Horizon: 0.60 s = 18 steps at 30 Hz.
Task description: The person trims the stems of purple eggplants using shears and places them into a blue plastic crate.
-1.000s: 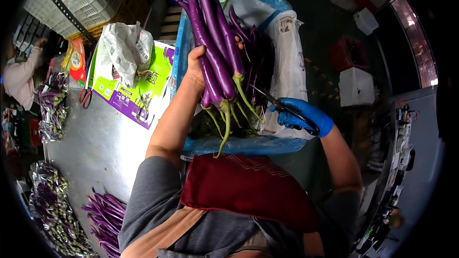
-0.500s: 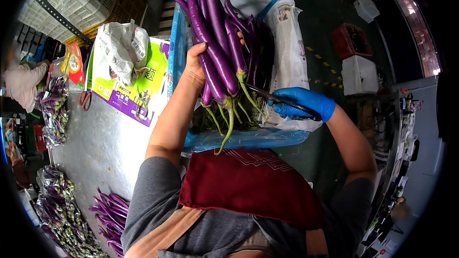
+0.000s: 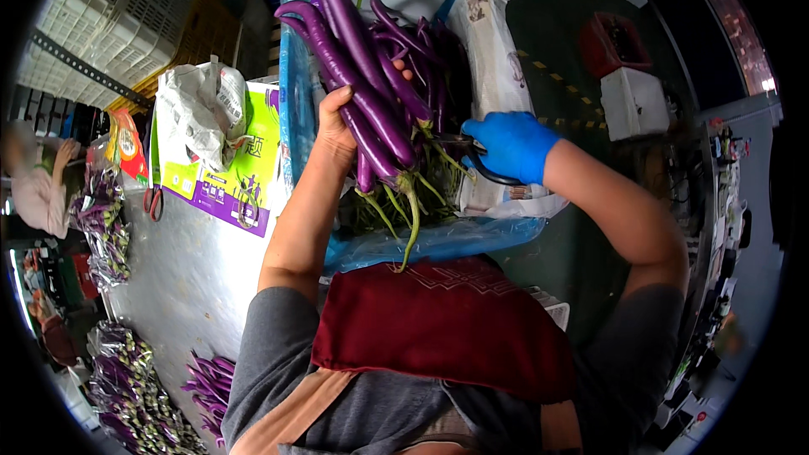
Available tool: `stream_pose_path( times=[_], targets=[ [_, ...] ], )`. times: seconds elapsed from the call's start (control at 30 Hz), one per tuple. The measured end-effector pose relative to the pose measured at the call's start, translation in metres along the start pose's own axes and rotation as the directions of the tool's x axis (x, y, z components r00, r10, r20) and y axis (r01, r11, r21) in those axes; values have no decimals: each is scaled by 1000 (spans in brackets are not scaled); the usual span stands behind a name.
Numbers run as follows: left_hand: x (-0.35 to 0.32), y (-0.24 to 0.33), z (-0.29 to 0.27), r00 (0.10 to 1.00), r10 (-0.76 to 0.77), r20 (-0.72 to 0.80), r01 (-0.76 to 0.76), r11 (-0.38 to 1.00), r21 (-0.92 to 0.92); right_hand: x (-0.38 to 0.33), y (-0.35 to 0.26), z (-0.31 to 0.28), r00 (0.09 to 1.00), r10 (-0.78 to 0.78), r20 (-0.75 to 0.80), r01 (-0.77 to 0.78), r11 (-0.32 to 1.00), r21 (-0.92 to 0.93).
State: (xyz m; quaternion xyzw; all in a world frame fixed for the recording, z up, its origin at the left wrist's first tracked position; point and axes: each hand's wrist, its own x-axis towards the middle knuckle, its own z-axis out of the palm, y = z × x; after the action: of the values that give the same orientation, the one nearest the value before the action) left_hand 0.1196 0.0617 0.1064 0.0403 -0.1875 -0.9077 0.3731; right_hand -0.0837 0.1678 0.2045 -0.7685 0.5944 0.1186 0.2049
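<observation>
Metal tabletop (image 3: 168, 274) at left. Left fingers (image 3: 338, 99) clamped on eggplants (image 3: 367, 111); gloved right fingers (image 3: 482, 130) clamped on scissors (image 3: 497, 178) near stems (image 3: 412, 211).

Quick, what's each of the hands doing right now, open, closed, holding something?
Left hand: closed around a bunch of long purple eggplants.
Right hand, blue-gloved: closed on dark-handled scissors, blades by the stems.

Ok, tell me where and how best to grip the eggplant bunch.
Probably around mid-length, coming from the left, as the left hand holds the eggplants: their long bodies lie side by side there, and the green stems hang clear at the near end.
</observation>
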Motion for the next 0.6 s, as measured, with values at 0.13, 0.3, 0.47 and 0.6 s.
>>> stream_pose_path(
  times=[0.13, 0.3, 0.47, 0.6],
  targets=[
    [0, 3, -6, 999, 44, -25, -44, 999, -9, 7, 10, 4, 999, -50, -11, 51, 996, 70],
    [-4, 8, -17, 987, 162, 15, -161, 987, -21, 5, 26, 7, 975, -133, 177, 74, 949, 306],
    [2, 7, -26, 971, 190, 147, -180, 980, -80, 17, 27, 26, 918, -289, 271, 56, 773, 632],
    [5, 4, -28, 975, 159, 156, -133, 978, -163, 32, 22, 37, 904, -294, 311, 39, 780, 624]
  ],
)
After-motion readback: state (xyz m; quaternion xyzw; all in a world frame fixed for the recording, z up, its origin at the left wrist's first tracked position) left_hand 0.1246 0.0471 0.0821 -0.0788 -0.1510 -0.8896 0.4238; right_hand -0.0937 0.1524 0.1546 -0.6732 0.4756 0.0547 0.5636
